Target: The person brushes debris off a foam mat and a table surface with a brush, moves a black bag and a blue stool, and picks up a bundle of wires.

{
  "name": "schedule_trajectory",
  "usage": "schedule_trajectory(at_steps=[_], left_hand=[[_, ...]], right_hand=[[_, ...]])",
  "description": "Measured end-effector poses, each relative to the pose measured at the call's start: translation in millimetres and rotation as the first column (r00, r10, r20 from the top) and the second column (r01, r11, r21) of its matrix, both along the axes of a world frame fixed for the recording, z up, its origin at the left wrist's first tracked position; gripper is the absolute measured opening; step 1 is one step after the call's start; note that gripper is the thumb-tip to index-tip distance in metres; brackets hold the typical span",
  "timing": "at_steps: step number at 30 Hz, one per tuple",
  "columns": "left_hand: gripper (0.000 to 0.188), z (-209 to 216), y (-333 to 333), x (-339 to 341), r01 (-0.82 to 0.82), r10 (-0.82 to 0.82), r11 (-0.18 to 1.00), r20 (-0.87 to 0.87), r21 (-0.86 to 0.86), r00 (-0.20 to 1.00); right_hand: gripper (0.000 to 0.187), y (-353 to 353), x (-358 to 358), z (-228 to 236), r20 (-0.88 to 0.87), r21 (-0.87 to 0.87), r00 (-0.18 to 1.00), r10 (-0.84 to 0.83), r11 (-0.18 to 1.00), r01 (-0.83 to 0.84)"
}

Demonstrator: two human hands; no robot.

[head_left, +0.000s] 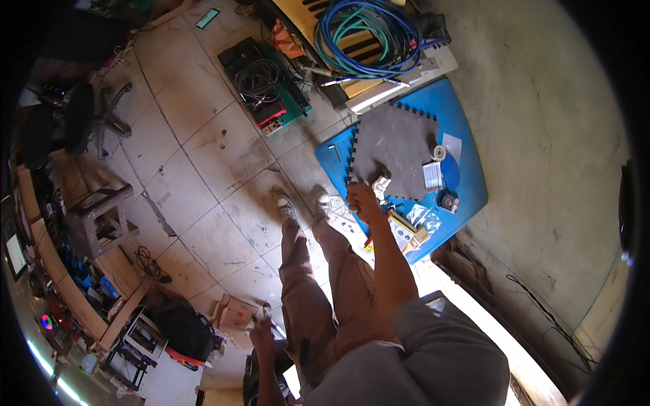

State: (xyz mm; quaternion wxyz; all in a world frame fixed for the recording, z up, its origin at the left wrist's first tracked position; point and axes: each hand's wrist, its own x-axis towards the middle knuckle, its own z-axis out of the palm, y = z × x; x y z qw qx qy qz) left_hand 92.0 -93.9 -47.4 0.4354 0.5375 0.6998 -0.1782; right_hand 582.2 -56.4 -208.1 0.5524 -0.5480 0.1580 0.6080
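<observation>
The blue table (472, 169) is the largest piece, and the grey mat (394, 143) covers much of its middle, its toothed rim short of the table's left corner. The coil of cables (389, 53) sits beyond the table's upper edge; the backpack (179, 328) and the box (238, 313) are well apart from the table, toward the lower left. The right hand (363, 201) is over the table's person-side edge, about midway between its left and lower corners and just beside the mat's nearest corner; its fingers are curled in, but whether they grip anything, or touch the mat, I cannot tell. The left hand (263, 333) is low beside the box, its fingers closed around a narrow, pale-ended object (266, 309) that points away from the person. Smaller still, the blue disc (451, 173) lies toward the table's right corner, the clear bag (424, 217) and brush (421, 235) toward the lower corner, and the paper (432, 176) and roll (439, 153) at the mat's wall-side rim. If the right hand caught the mat and dragged it, the paper and roll could shift too. A low swing of that forearm (391, 247) could sweep the brush off the lower corner, and a loose left grip could drop the object beside the box.
</observation>
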Motion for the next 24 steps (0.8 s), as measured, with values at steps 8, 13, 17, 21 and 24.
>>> schedule_trajectory(at_steps=[8,13,17,21,24], left_hand=[[0.046,-131,183,319,0.193,-0.462,0.814,0.409,0.548,0.787],[0.045,-176,210,439,0.362,-0.54,0.764,0.22,0.535,0.812],[0.046,-192,199,462,0.522,-0.621,0.69,0.039,0.502,0.783],[0.042,-200,193,474,0.529,-0.578,0.719,-0.034,0.451,0.815],[0.034,-215,194,461,0.577,-0.657,0.636,-0.034,0.512,0.753]], right_hand=[[0.022,-27,39,104,-0.3,0.667,0.932,-0.202,0.655,0.356],[0.022,-36,54,120,-0.21,0.779,0.955,-0.212,0.554,0.294],[0.029,-47,58,109,-0.137,0.785,0.957,-0.254,0.562,0.261],[0.047,-57,54,95,-0.185,0.444,0.898,-0.398,0.782,0.438],[0.05,-60,42,77,-0.227,0.349,0.881,-0.416,0.81,0.472]])
